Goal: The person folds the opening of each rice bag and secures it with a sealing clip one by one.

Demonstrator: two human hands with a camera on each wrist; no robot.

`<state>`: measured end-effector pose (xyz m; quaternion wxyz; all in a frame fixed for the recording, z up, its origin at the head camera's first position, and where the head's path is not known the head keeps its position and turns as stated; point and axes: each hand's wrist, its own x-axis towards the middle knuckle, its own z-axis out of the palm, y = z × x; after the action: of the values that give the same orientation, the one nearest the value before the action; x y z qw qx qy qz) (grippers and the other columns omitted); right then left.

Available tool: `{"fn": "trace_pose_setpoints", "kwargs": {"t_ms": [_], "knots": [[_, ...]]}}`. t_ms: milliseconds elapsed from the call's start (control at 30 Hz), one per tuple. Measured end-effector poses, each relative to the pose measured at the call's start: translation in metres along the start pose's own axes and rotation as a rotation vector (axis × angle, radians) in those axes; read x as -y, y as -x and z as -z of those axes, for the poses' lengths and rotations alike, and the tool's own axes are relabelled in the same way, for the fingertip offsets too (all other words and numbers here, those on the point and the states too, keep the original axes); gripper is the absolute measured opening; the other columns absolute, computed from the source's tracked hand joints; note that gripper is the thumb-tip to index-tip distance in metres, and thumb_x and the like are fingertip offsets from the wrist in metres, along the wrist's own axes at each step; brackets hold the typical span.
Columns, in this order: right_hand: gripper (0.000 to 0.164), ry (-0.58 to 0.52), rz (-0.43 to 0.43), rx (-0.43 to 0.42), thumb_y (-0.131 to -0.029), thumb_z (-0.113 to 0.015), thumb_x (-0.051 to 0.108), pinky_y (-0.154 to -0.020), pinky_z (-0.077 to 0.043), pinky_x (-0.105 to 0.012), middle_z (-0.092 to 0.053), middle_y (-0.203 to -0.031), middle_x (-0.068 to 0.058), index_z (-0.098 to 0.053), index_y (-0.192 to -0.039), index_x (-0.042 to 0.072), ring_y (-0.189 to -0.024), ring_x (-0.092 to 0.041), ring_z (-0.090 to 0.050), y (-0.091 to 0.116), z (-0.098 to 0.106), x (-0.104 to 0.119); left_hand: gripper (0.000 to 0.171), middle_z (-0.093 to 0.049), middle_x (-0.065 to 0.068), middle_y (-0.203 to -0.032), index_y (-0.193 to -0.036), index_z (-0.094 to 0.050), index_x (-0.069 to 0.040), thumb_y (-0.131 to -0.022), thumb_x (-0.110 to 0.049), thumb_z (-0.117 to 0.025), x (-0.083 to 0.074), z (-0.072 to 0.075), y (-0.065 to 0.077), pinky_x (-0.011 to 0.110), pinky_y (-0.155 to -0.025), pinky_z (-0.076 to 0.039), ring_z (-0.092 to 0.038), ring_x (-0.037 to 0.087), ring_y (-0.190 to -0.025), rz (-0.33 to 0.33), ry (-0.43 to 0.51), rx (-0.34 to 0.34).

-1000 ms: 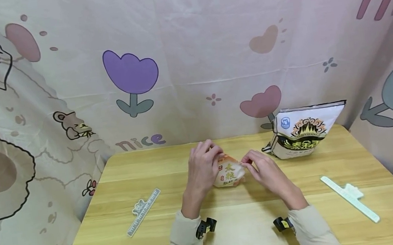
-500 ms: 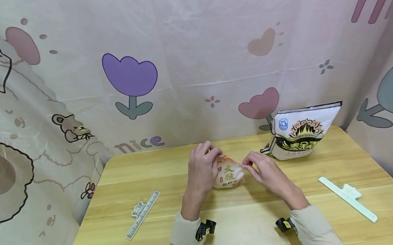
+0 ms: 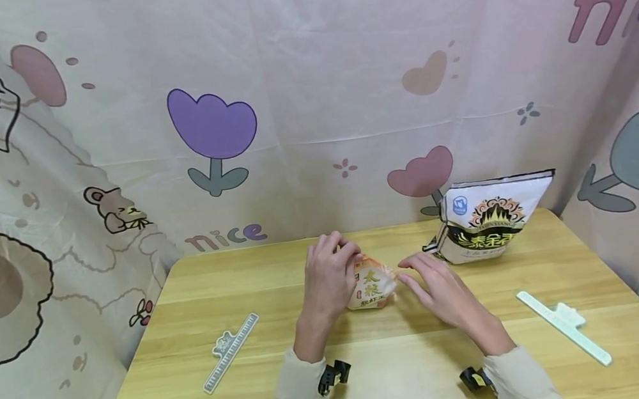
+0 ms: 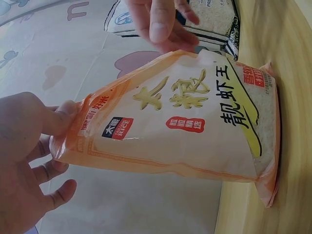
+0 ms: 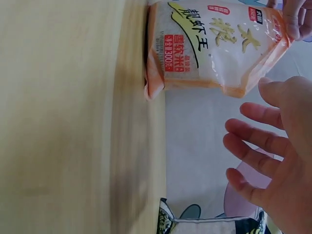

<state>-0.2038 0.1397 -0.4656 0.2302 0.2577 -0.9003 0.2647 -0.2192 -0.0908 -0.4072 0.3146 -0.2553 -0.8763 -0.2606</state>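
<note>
a pale cloth [image 3: 282,55] printed with tulips, bears and letters hangs behind and beside a wood-grained counter [image 3: 394,372]. at the counter's back right stands a white and black bag [image 3: 489,218] with a flat top edge. the smaller orange and white bag [image 4: 185,117] sits at mid-counter between the hands, its base on the wood. the left hand [image 3: 330,279] pinches that bag's top end between thumb and fingers [image 4: 61,192]. the right hand [image 3: 440,287] is by its other side, fingers [image 5: 251,155] spread and relaxed; whether the thumb tip touches the bag, i cannot tell. a mint clip [image 3: 563,327] lies near the right arm, a grey-white clip [image 3: 231,354] left of the left arm. small black cameras [image 3: 334,376] sit at both wrists.
</note>
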Motion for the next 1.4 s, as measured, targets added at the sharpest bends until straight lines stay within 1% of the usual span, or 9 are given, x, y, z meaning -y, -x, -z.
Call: {"fn": "trace_pose_setpoints", "kwargs": {"t_ms": [167,333,600,833,967,1067,1300,1400], "knots": [[0.032,0.055,-0.008,0.027,-0.096,-0.056,0.029,-0.096,-0.040,-0.050,-0.061,-0.117,-0.006,-0.060,-0.120,0.009,-0.113,-0.027,-0.054,0.008,0.003,-0.001,0.008,-0.052,-0.008,-0.087,-0.081,-0.068,-0.019,-0.089,-0.020,-0.066,0.000,0.000,0.000,0.030,-0.071,-0.035,-0.045,0.013,-0.082,0.000,-0.015,-0.006],[0.038,0.100,-0.021,0.044,-0.097,-0.053,0.032,-0.100,-0.036,-0.053,-0.058,-0.125,-0.008,-0.055,-0.127,0.010,-0.120,-0.029,-0.049,0.018,0.007,-0.004,0.007,-0.052,-0.007,-0.087,-0.082,-0.068,-0.019,-0.088,-0.019,-0.067,-0.001,0.001,0.001,0.030,-0.071,-0.034,-0.045,0.013,-0.082,-0.005,-0.022,-0.009],[0.043,0.129,-0.007,0.052,-0.094,-0.058,0.029,-0.099,-0.036,-0.054,-0.054,-0.129,-0.009,-0.052,-0.131,0.008,-0.121,-0.030,-0.048,0.029,0.012,-0.009,0.007,-0.052,-0.006,-0.087,-0.082,-0.069,-0.018,-0.088,-0.018,-0.067,-0.001,0.002,0.001,0.029,-0.070,-0.033,-0.044,0.014,-0.081,-0.011,-0.009,-0.016],[0.048,0.168,-0.022,0.072,-0.093,-0.059,0.031,-0.100,-0.034,-0.054,-0.052,-0.132,-0.010,-0.049,-0.135,0.009,-0.121,-0.030,-0.047,0.039,0.017,-0.012,0.007,-0.051,-0.007,-0.085,-0.080,-0.069,-0.018,-0.087,-0.016,-0.069,0.000,0.001,0.001,0.030,-0.072,-0.035,-0.044,0.012,-0.081,-0.012,0.001,-0.021],[0.050,0.180,-0.028,0.067,-0.091,-0.062,0.029,-0.099,-0.034,-0.056,-0.050,-0.133,-0.011,-0.049,-0.135,0.009,-0.121,-0.033,-0.047,0.045,0.022,-0.016,0.006,-0.051,-0.007,-0.084,-0.080,-0.069,-0.017,-0.086,-0.015,-0.070,-0.001,0.001,0.001,0.030,-0.071,-0.036,-0.045,0.013,-0.080,-0.019,0.015,-0.029],[0.051,0.192,-0.032,0.065,-0.091,-0.063,0.029,-0.099,-0.033,-0.056,-0.050,-0.134,-0.010,-0.049,-0.136,0.009,-0.121,-0.033,-0.047,0.050,0.027,-0.020,0.006,-0.051,-0.007,-0.084,-0.081,-0.070,-0.018,-0.087,-0.016,-0.069,-0.002,0.001,0.000,0.030,-0.072,-0.036,-0.045,0.012,-0.080,-0.015,0.017,-0.023],[0.054,0.218,-0.020,0.058,-0.088,-0.065,0.025,-0.097,-0.035,-0.056,-0.051,-0.132,-0.012,-0.047,-0.137,0.008,-0.119,-0.032,-0.048,0.060,0.034,-0.027,0.008,-0.051,-0.007,-0.084,-0.081,-0.070,-0.018,-0.088,-0.017,-0.068,0.000,-0.001,0.001,0.029,-0.071,-0.035,-0.045,0.012,-0.078,-0.009,0.007,-0.026],[0.054,0.234,-0.029,0.062,-0.088,-0.065,0.024,-0.096,-0.036,-0.057,-0.051,-0.131,-0.013,-0.047,-0.137,0.007,-0.118,-0.033,-0.048,0.064,0.037,-0.030,0.007,-0.051,-0.007,-0.084,-0.080,-0.070,-0.018,-0.088,-0.017,-0.068,0.000,0.000,0.002,0.029,-0.071,-0.035,-0.045,0.012,-0.078,-0.008,0.006,-0.026]]}}
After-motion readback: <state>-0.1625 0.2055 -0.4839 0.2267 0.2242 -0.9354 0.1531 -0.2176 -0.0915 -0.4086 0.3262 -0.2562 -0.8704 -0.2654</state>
